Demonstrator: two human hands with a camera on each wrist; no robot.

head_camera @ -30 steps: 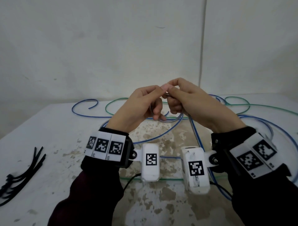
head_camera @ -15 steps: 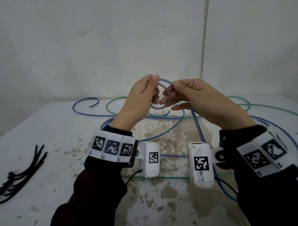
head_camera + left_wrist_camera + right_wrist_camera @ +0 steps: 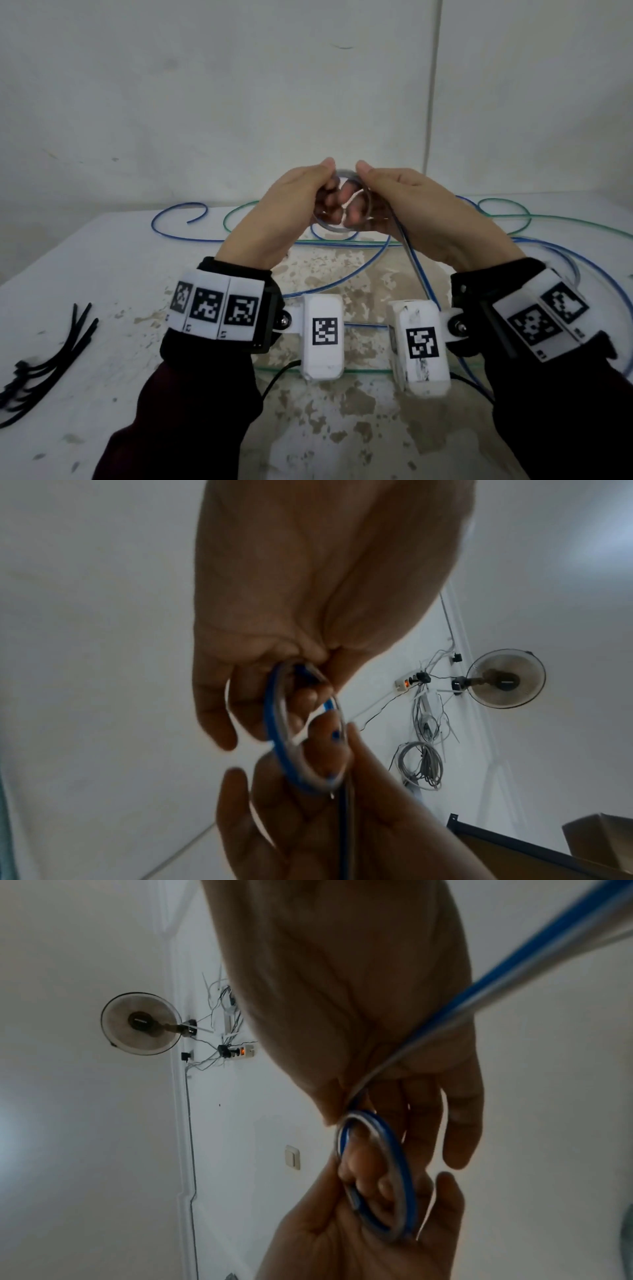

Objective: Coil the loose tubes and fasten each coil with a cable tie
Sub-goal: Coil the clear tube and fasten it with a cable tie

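Barely begun: left hand (image 3: 291, 205) and right hand (image 3: 411, 212) pinch a first small blue coil (image 3: 342, 205) between fingers, green tube (image 3: 376, 371) loose on the desk (image 3: 102, 342), cable ties (image 3: 44, 359) untouched at 9 o'clock

Tube (image 3: 412, 263) – glossy clear plastic, blue stripe; table (image 3: 102, 342) – matt white, stained, worn patches.

The blue tube (image 3: 416, 270) runs behind the right wrist camera (image 3: 422, 346); the cable ties (image 3: 44, 363) are cut by the left edge; fingers (image 3: 352, 205) look blurred behind the coil
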